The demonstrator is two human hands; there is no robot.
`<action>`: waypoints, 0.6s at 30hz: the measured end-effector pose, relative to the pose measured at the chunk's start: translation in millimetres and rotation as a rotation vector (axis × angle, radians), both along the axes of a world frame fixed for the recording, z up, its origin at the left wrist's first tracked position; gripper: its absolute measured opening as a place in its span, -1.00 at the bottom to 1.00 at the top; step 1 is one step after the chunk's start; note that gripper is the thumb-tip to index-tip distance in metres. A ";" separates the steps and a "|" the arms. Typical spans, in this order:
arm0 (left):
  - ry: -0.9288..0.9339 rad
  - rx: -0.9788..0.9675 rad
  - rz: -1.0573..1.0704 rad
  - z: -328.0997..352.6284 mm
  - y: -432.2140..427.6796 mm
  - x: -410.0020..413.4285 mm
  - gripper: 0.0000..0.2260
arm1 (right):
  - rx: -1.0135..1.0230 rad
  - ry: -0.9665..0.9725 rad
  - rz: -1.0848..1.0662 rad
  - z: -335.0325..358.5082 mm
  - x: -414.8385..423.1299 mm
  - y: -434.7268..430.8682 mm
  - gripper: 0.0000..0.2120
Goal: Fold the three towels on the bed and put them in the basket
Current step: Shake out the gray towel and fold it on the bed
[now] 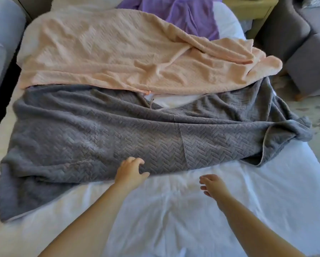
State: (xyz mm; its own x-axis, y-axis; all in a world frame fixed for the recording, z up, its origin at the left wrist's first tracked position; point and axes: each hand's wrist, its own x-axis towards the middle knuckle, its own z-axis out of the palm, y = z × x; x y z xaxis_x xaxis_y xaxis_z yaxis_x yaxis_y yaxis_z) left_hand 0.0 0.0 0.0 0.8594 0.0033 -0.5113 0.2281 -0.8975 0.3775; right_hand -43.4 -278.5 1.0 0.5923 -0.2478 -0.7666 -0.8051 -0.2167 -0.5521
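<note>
Two bare arms are seen reaching up from the bottom edge of the frame over the white sheet of the bed (174, 219). The left hand (130, 171) is held at lower centre, over the near edge of the grey towel (99, 134). Its fingers are spread and loosely curled and nothing is gripped. Whether the fingertips touch the cloth cannot be told. The right hand (212, 184) is held to its right, above bare sheet and just short of the grey towel, with fingers relaxed, slightly bent and empty.

The grey towel is spread wide across the middle of the frame, rumpled, with its right end bunched and turned over near the right side of the bed. Its herringbone weave can be made out. Beyond it, across the upper half of the frame, the peach towel (103, 58) is laid out with creases, its near edge overlapping the grey towel's far edge on the left. A small patch of sheet is left showing between the two at centre. The purple towel (188, 13) is crumpled at top centre, partly covered by the peach one.

At the upper right a wooden nightstand (252, 10) and a grey armchair (304, 58) are seen on the floor beside the bed.
</note>
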 end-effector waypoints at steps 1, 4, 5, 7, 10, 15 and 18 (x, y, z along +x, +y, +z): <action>-0.029 0.032 -0.103 -5.3 -6.3 8.3 -0.55 | 0.016 -0.001 -0.037 -8.3 3.9 5.6 -0.77; -0.091 0.136 -0.328 -21.3 -22.7 23.5 -0.47 | 0.042 0.010 -0.151 -21.6 14.5 17.0 -0.79; -0.075 0.163 -0.365 -28.1 -25.7 26.6 -0.48 | 0.064 0.008 -0.203 -26.6 17.5 18.8 -0.79; -0.072 0.205 -0.399 -39.8 -27.4 30.3 -0.64 | 0.110 0.012 -0.305 -33.1 23.8 18.5 -0.80; -0.087 0.111 -0.274 -36.4 -29.8 40.2 -0.93 | 0.212 0.036 -0.424 -35.8 29.9 21.0 -0.81; -0.124 -0.285 -0.014 11.0 -19.4 61.5 -0.96 | 0.407 0.008 -0.532 -12.0 45.6 24.6 -0.72; -0.227 -0.489 0.066 61.3 -17.2 74.3 -0.93 | 0.557 -0.040 -0.543 26.0 71.5 27.5 -0.59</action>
